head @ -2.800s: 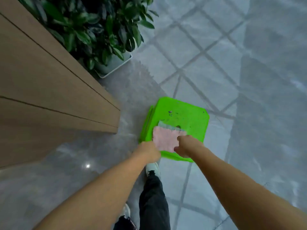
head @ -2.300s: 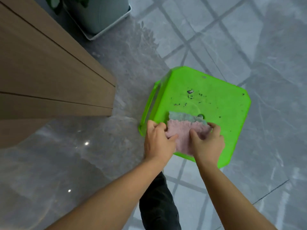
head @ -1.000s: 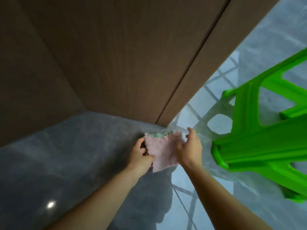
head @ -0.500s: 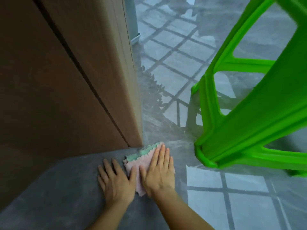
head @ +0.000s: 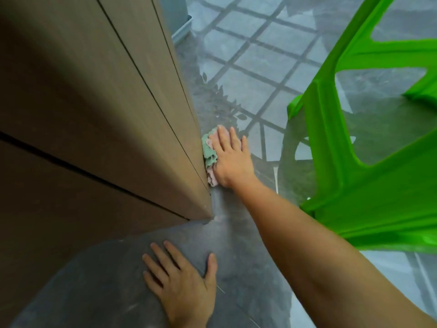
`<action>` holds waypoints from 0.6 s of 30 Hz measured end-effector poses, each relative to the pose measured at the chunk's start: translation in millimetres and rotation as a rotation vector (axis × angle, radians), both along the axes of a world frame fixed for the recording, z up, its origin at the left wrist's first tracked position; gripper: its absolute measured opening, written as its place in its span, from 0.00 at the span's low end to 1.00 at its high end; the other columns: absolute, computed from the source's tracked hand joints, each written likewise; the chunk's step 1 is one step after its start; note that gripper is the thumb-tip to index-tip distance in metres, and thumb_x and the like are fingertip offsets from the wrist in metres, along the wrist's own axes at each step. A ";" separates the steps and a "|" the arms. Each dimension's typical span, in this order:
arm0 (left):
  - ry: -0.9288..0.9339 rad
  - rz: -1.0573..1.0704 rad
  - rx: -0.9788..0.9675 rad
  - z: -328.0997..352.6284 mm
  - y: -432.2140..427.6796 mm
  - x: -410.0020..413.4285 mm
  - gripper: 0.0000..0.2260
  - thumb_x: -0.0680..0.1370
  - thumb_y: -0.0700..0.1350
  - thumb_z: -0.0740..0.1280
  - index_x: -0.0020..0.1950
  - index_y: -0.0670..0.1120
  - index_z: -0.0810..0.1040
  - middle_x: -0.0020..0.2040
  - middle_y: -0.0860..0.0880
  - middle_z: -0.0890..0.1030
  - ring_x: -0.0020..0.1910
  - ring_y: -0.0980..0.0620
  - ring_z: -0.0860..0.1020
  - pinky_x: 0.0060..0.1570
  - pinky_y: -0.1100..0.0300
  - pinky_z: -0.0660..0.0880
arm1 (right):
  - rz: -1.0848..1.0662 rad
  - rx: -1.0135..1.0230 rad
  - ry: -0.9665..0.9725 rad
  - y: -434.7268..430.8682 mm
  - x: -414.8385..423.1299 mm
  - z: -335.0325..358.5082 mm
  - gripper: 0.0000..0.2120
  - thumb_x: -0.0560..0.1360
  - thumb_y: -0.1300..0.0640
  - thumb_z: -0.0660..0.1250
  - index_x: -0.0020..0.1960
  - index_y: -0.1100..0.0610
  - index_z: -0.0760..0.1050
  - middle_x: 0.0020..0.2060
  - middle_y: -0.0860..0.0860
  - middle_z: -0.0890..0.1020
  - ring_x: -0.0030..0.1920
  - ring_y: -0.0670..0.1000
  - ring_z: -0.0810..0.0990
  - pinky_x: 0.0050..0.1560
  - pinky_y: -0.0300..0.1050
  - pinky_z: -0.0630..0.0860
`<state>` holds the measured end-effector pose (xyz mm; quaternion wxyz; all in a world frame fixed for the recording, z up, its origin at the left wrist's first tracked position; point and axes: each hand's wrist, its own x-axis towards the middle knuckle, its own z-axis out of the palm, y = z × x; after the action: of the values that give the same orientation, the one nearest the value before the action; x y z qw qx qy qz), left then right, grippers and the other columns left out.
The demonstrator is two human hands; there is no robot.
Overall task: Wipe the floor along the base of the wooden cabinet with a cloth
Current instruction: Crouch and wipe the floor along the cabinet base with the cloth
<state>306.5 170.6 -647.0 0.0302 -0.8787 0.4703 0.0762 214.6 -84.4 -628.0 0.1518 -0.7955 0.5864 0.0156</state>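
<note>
1. Your right hand (head: 230, 159), at 12 o'clock, presses flat with fingers spread on the crumpled pink-and-green cloth (head: 209, 152), which touches the brown wooden cabinet (head: 94, 110) base.
2. Your left hand (head: 182, 280), at 6 o'clock, lies splayed on the grey glossy floor (head: 255, 58).
3. A bright green plastic stool (head: 378, 176) stands at 3 o'clock.

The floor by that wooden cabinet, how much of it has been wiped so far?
Done: the cloth is down on the floor, against the cabinet base just past its corner. In hand: the right hand presses it flat, while the left hand rests bare on the floor. Left: the strip running ahead toward the planter.
</note>
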 end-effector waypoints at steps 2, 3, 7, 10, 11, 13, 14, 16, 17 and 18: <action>-0.016 -0.012 -0.013 1.9 0.8 -0.4 0.45 0.72 0.70 0.53 0.74 0.34 0.64 0.75 0.31 0.64 0.74 0.28 0.61 0.69 0.34 0.58 | -0.028 0.002 -0.044 36.7 -8.3 2.7 0.38 0.77 0.44 0.56 0.80 0.53 0.42 0.80 0.52 0.43 0.79 0.60 0.40 0.77 0.65 0.41; -0.018 -0.012 -0.016 2.4 1.6 -1.2 0.45 0.72 0.70 0.54 0.74 0.34 0.64 0.75 0.31 0.63 0.74 0.28 0.61 0.69 0.34 0.58 | -0.040 -0.005 -0.064 64.8 -14.0 2.2 0.38 0.76 0.43 0.57 0.80 0.53 0.43 0.80 0.52 0.43 0.79 0.60 0.41 0.77 0.64 0.41; -0.003 -0.036 -0.004 -2.6 4.4 0.4 0.47 0.68 0.68 0.58 0.75 0.34 0.61 0.76 0.30 0.61 0.75 0.28 0.58 0.70 0.33 0.55 | -0.084 -0.032 -0.107 190.2 -33.6 -10.0 0.39 0.74 0.43 0.62 0.79 0.54 0.51 0.80 0.53 0.52 0.79 0.59 0.49 0.75 0.64 0.49; 0.010 -0.058 -0.017 -3.4 3.6 2.3 0.47 0.68 0.68 0.57 0.75 0.33 0.61 0.76 0.30 0.60 0.75 0.28 0.57 0.71 0.33 0.54 | -0.063 -0.032 -0.093 190.3 -33.7 -12.6 0.37 0.73 0.45 0.61 0.79 0.53 0.53 0.80 0.51 0.55 0.79 0.59 0.54 0.75 0.64 0.51; 0.024 -0.049 -0.009 -1.7 3.4 1.4 0.47 0.70 0.69 0.56 0.75 0.34 0.61 0.76 0.30 0.61 0.75 0.28 0.58 0.71 0.34 0.54 | -0.035 -0.038 -0.077 168.9 -30.3 -11.3 0.37 0.74 0.45 0.59 0.79 0.53 0.52 0.80 0.51 0.53 0.79 0.59 0.53 0.76 0.64 0.49; 0.042 -0.038 0.011 0.5 3.3 0.4 0.47 0.71 0.70 0.54 0.75 0.34 0.61 0.76 0.30 0.61 0.75 0.28 0.57 0.72 0.34 0.54 | 0.018 -0.026 -0.046 109.5 -19.9 -9.1 0.37 0.75 0.47 0.56 0.80 0.52 0.46 0.80 0.49 0.47 0.80 0.59 0.46 0.77 0.63 0.42; 0.040 -0.043 0.016 1.0 3.0 0.5 0.47 0.71 0.70 0.54 0.75 0.34 0.61 0.76 0.30 0.61 0.75 0.28 0.57 0.72 0.34 0.54 | 0.020 -0.007 -0.035 79.5 -15.4 -7.3 0.37 0.75 0.48 0.55 0.80 0.52 0.43 0.80 0.49 0.44 0.80 0.58 0.42 0.77 0.63 0.40; 0.042 -0.046 0.039 2.5 3.5 2.0 0.47 0.71 0.71 0.53 0.75 0.34 0.60 0.76 0.30 0.60 0.75 0.28 0.57 0.71 0.34 0.54 | 0.020 0.043 0.016 39.2 -7.8 -3.2 0.35 0.77 0.52 0.52 0.80 0.52 0.41 0.80 0.48 0.41 0.79 0.58 0.39 0.77 0.64 0.39; 0.048 -0.040 0.047 3.9 3.6 2.4 0.47 0.71 0.71 0.52 0.75 0.34 0.59 0.76 0.30 0.60 0.75 0.28 0.57 0.71 0.34 0.54 | 0.025 0.056 0.047 33.6 -5.3 -1.6 0.34 0.77 0.55 0.51 0.79 0.53 0.40 0.80 0.48 0.40 0.79 0.58 0.38 0.77 0.64 0.38; 0.058 -0.036 0.052 6.1 3.4 2.2 0.47 0.71 0.71 0.52 0.75 0.34 0.59 0.76 0.29 0.60 0.75 0.28 0.57 0.71 0.34 0.55 | 0.025 0.058 0.072 36.9 -5.3 -0.3 0.34 0.77 0.55 0.51 0.79 0.54 0.39 0.80 0.49 0.39 0.79 0.59 0.37 0.77 0.63 0.38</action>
<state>308.8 174.0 -640.9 0.0408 -0.8664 0.4847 0.1130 209.4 -47.5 -628.2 0.1535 -0.7969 0.5808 0.0630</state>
